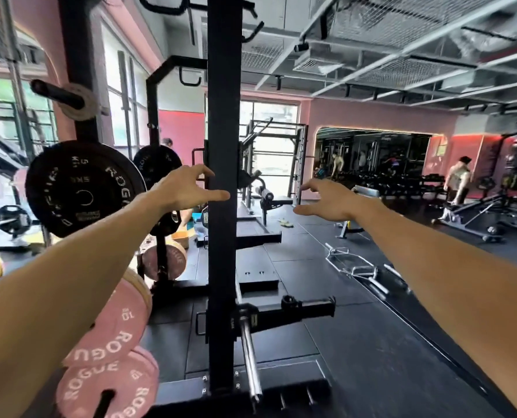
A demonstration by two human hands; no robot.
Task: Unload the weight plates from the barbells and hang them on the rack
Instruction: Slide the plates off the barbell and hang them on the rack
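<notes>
Both arms are stretched out forward at about chest height, one on each side of the black rack upright (pixel 223 182). The left hand (pixel 188 188) is spread loose with fingers relaxed, nothing held, its fingertips reaching just in front of the upright's left edge (whether they actually touch it can't be told). The right hand (pixel 326 200) is also relaxed and empty, hanging in the air off to the right of the post, clearly apart from it.

Plates are already seen hung on the left side of the rack: a big black plate (pixel 84 188) sits on a peg at about hand height, and a small pale plate (pixel 78 101) is up higher on another peg. Lower down, two pink plates marked 10 are stacked near the bottom left, the upper pink plate (pixel 115 330) partly hidden by the left forearm, the lower pink plate (pixel 109 387) on a peg at the frame's edge. Another pinkish plate (pixel 165 262) is seen further back.

A bare barbell sleeve (pixel 249 354) is rested on the rack's hook, low on the upright, with no plate on it. A chrome curl bar (pixel 353 267) is lying on the black floor mats to the right.
</notes>
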